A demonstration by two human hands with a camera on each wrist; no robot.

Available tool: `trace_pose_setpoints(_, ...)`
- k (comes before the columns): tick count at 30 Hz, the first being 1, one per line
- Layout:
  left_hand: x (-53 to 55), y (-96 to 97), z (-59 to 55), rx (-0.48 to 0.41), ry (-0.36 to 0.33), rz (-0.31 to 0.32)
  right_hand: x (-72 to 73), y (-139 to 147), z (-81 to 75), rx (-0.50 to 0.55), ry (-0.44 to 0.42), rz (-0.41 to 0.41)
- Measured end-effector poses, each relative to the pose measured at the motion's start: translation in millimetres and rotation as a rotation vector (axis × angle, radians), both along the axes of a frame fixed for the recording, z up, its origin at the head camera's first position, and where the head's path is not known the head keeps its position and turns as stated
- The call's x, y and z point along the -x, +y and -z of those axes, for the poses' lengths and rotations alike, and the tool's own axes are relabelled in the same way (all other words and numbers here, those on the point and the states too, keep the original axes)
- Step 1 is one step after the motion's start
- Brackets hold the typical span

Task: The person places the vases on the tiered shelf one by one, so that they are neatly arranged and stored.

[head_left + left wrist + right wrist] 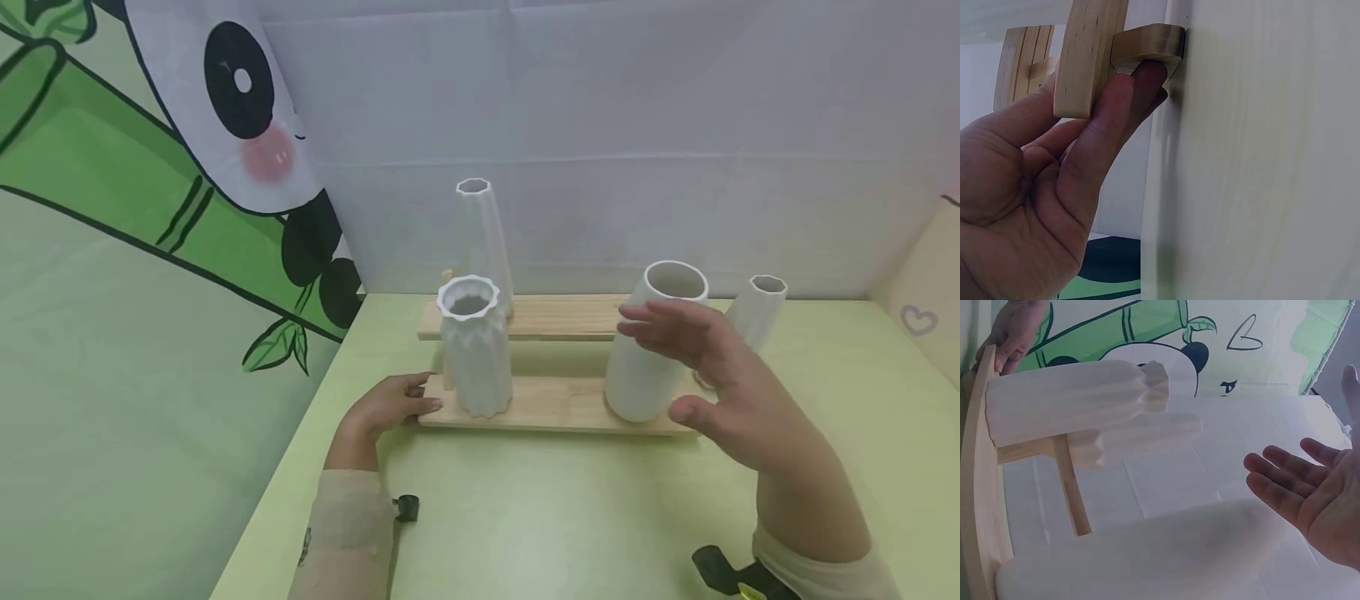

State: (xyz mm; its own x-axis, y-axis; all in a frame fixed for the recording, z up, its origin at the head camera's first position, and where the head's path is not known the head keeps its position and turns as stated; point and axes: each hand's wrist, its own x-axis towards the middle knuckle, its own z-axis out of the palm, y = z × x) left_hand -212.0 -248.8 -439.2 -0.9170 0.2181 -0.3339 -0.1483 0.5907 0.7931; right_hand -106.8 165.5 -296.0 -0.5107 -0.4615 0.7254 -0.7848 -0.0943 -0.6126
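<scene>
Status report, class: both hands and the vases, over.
Left hand grips wooden two-tier shelf. Right hand open beside smooth white cylindrical vase. Nothing between them.

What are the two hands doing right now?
Left hand: fingers grip the end of the wooden shelf.
Right hand: open, holding nothing, beside the smooth white vase.

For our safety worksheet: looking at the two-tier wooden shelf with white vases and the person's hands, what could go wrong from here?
1. The right hand is open beside the smooth white vase, not gripping it; a brush of the fingers could tip this tall vase off the lower shelf board.
2. The left hand holds the shelf's end; tugging it could rock the ribbed vase and the tall slim vase on the upper board.
</scene>
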Motion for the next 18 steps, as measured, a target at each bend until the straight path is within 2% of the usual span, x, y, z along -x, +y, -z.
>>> trace_pose_setpoints(6,-1.2,0.6,0.2,-0.018,0.006,0.007,3.1,13.1,-8.0,0.139,0.049,-0.064)
trace_pose_setpoints(13,-0.8,4.1,0.8,-0.012,-0.008,-0.017,8.0,32.2,-12.4,0.313,-0.014,-0.166)
trace_pose_setpoints(18,0.6,6.8,-0.8,-0.003,-0.006,-0.015,16.7,50.3,-10.5,0.387,-0.063,-0.157)
